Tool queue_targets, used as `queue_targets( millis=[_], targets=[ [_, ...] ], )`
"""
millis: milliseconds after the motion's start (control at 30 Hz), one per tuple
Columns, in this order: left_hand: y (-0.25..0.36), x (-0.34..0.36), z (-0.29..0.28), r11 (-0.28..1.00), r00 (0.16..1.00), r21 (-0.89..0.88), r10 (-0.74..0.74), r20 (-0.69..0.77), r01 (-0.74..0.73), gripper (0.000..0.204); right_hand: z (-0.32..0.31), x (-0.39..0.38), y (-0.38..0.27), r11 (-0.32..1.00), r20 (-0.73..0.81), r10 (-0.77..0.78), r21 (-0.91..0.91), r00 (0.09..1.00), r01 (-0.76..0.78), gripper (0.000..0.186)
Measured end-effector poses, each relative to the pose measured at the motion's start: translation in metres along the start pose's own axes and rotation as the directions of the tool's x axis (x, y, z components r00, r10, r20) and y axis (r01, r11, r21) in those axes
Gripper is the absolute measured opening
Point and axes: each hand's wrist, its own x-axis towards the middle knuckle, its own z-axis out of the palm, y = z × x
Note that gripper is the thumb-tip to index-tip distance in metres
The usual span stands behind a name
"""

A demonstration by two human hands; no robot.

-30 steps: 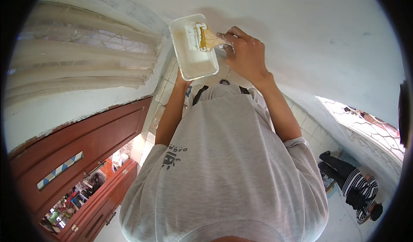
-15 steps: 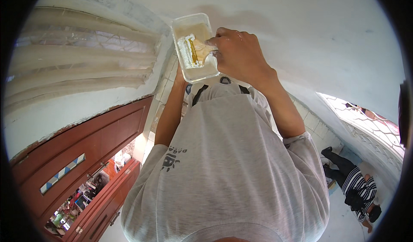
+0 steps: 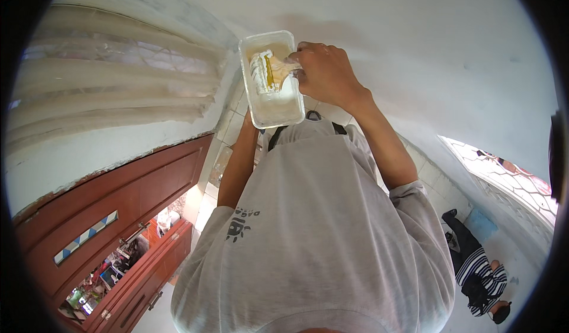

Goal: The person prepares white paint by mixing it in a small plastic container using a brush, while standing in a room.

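Observation:
A clear, open plastic tub (image 3: 275,115) with white paint smeared inside is held up in front of the wall. My left forearm (image 3: 238,167) rises to its underside; the tub rests on my left hand, whose fingers are hidden behind it. Over the tub's right rim reaches my right hand (image 3: 326,69), closed around the pale wooden handle of a wide paintbrush (image 3: 269,72). The brush has a yellow band, and its bristles, coated in white paint, lie within the tub. White specks of paint mark my right fingers.
Close ahead stands a pale wall (image 3: 415,31). A beige curtain (image 3: 118,66) hangs at left above a reddish-brown door (image 3: 148,185) that is partly open. At right is a window with a white grille (image 3: 504,173); below it, another person in stripes (image 3: 480,274).
The tub, the brush and both my hands have come slightly down toward me. My grip on the brush stays the same. The other person has shifted a little.

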Motion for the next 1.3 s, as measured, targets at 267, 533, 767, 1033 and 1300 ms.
queue_targets(
  millis=[267,533,767,1033,1300],
  targets=[
    [0.0,-0.001,-0.015,0.996,0.997,0.047,0.078,0.021,-0.079,0.063,0.001,0.002,-0.012,0.992,0.056,0.01,-0.127,0.998,-0.003,0.033],
    [0.001,0.002,-0.027,0.975,1.0,-0.221,-0.002,-0.006,0.001,0.062,-0.022,-0.007,-0.035,0.989,0.03,-0.036,-0.14,0.999,0.04,0.02],
    [0.003,0.015,-0.013,0.999,0.992,0.026,-0.036,-0.121,0.039,0.07,-0.012,-0.003,-0.033,0.993,-0.012,-0.082,-0.091,0.997,0.08,0.017],
    [-0.007,0.013,-0.005,0.992,0.991,-0.058,-0.115,-0.072,0.111,0.068,0.018,0.011,-0.009,0.989,-0.056,0.047,-0.136,0.997,-0.054,0.019],
    [-0.003,0.005,-0.011,0.992,0.997,-0.126,-0.018,0.079,0.028,0.067,-0.022,-0.005,-0.02,0.972,-0.057,0.057,-0.224,0.997,-0.068,0.021]
  ],
)
